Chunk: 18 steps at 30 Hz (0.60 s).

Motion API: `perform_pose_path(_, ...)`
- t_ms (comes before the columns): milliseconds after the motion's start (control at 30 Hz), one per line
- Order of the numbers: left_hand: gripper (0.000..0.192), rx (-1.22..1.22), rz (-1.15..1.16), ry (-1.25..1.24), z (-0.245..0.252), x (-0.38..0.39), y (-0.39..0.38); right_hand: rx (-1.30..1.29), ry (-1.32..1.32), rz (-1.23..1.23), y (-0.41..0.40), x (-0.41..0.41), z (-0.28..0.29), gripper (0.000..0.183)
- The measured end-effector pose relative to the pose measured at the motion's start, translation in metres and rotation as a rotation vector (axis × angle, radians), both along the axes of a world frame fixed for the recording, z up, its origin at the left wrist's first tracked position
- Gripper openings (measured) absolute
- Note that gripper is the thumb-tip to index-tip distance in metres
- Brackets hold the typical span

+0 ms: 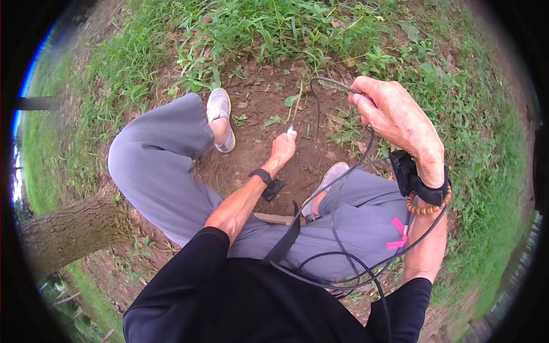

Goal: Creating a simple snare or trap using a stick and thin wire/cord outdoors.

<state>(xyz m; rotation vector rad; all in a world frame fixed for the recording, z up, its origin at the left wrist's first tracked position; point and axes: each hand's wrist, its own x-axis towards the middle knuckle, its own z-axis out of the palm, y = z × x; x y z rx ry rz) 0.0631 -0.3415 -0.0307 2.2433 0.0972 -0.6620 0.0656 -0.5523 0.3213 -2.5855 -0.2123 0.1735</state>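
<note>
My left hand is closed around a thin, stick-like rod, which points away from me over bare soil. A pale, shiny bit shows at the fingertips; whether it belongs to the rod I cannot tell. Raised at the right, my right hand pinches a dark cable between thumb and fingers. From that pinch a length arches left and hangs down towards the soil. More loops of the cable cross my right thigh and run back beside my right arm. Each wrist wears a black strap with a small black device.
Brown soil lies between my shoes, with grass and weeds beyond. A tree trunk stands close on the left. Pink ribbon lies by my right thigh. A black strap hangs at my waist. Part of a wooden board shows beneath me.
</note>
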Motion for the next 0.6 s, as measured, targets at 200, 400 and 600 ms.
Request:
perform_pose_path(200,0.048,-0.408,-0.027,-0.284,0.094,0.055,-0.054,0.014,-0.002,-0.001,0.001,-0.001,-0.002,0.016)
perform_pose_path(400,0.057,-0.132,-0.075,-0.028,-0.011,0.043,-0.017,0.013,0.044,-0.014,0.002,0.003,-0.003,0.015)
perform_pose_path(600,0.055,-0.064,-0.022,-0.056,-0.003,-0.029,-0.006,-0.009,-0.054,0.068,-0.003,0.001,-0.005,0.020)
